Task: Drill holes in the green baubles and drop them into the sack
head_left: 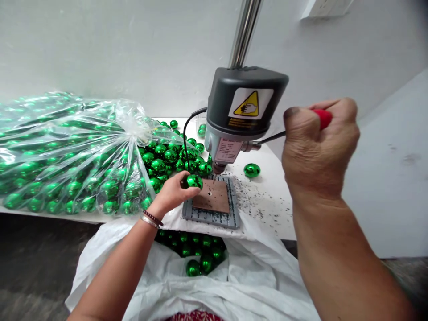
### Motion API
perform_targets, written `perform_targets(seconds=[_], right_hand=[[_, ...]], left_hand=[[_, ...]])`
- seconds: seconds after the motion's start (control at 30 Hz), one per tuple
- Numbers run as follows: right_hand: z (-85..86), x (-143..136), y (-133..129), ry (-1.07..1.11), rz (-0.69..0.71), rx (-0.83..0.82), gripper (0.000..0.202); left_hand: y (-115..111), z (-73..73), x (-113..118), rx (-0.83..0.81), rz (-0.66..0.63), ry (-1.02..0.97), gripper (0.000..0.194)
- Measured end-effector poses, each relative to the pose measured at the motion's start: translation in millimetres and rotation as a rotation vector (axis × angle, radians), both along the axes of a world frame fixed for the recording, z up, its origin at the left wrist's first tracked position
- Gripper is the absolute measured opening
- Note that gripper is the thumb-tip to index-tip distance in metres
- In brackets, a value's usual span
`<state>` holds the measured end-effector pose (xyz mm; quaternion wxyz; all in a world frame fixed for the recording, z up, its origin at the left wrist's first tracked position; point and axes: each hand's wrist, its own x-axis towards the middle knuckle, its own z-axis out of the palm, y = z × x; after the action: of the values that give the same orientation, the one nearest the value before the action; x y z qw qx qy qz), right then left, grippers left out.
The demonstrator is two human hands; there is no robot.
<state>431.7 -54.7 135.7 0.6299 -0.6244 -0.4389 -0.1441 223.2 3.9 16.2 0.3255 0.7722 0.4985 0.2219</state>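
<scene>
My left hand (177, 189) pinches a shiny green ball (194, 181) between thumb and fingers, just left of the drill bit. Beneath it lies a brown board (214, 196) with a small hole, resting on the grey slotted base (200, 215) of a small drill press (244, 100). My right hand (319, 147) is wrapped round the red knob (323, 118) of the drill press lever, to the right of the motor housing. The chuck (219, 167) hangs above the board, and its thin bit is apart from the ball.
A knotted clear plastic bag (133, 127) full of green balls lies on the white table (267, 196) at left. Loose green balls (170, 156) pile behind my left hand. One ball (252, 170) sits right of the press amid dark shavings. A white sack (247, 267) below holds several balls.
</scene>
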Motion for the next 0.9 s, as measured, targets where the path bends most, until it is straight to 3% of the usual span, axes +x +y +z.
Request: perform_targets(seconds=[0.1,0.2,0.4,0.6,0.9], right_hand=[[-0.3,-1.1,-2.3,-0.008,0.03,0.016,0.015],[-0.9,-1.9,-4.0,-0.003,0.046,0.004,0.017],[-3.9,0.5,-3.2,-0.044,0.05,0.013,0.018],[-8.1,2.9,-2.2,-0.091,0.049,0.044,0.024],[-5.6,-0.1,-6.8,-0.081,0.057,0.041,0.028]], left_hand=[[-4.5,-17.4,7.2,-0.229,-0.028,-0.299,0.053],[-5.0,-27.7,15.3,-0.326,-0.036,-0.393,0.066],[-0.3,-24.8,27.5,-0.139,-0.026,-0.234,0.052],[2.0,-30.2,41.8,-0.106,0.065,-0.185,0.048],[-2.4,-33.1,48.1,-0.034,0.053,-0.035,0.047]])
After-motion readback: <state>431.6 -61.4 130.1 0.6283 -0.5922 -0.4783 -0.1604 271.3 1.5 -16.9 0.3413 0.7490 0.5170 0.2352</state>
